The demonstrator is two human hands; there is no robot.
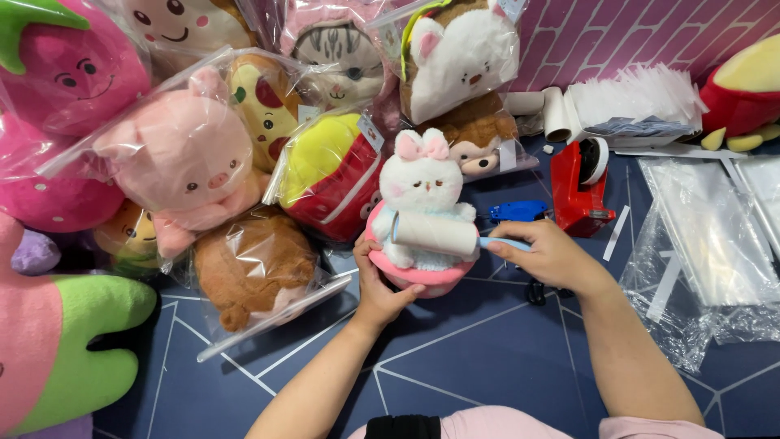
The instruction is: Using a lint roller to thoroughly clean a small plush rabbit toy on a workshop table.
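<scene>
Dark blue table with pale line pattern; pink brick wall behind. Bagged plush toys crowd the far left corner; clear bags lie at the right edge beside a red tape dispenser. Near the middle, left hand grips a white plush cat in a pink cup; right hand closed on a lint roller against it.

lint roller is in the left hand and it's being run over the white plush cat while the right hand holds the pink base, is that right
Not quite: the hands are swapped. The head view shows the right hand gripping the blue handle of the lint roller, its roll lying across the white plush cat, while the left hand holds the pink base from below.
</scene>
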